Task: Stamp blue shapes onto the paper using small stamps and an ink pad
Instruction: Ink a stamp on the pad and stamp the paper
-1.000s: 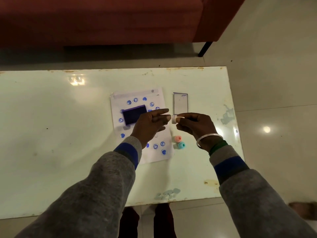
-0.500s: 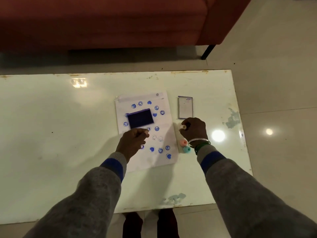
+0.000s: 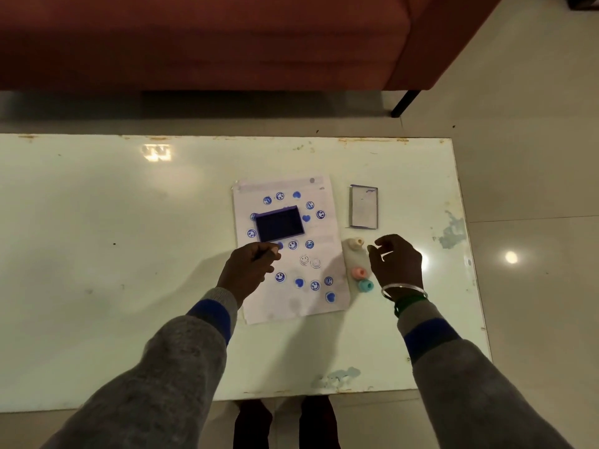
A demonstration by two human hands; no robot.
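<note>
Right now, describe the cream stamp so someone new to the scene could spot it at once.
On the pale table, find the stamped paper and look just off its right edge, where three small stamps sit in a line. The cream stamp is the farthest one, nearest the clear lid. Its neighbours, the pink stamp and the teal stamp, are coloured; it alone is off-white.

White paper [image 3: 285, 306] bears blue smileys [image 3: 320, 214] and hearts [image 3: 296, 195].

Left hand [image 3: 249, 270] curled; right hand [image 3: 397, 262] slack.
</note>
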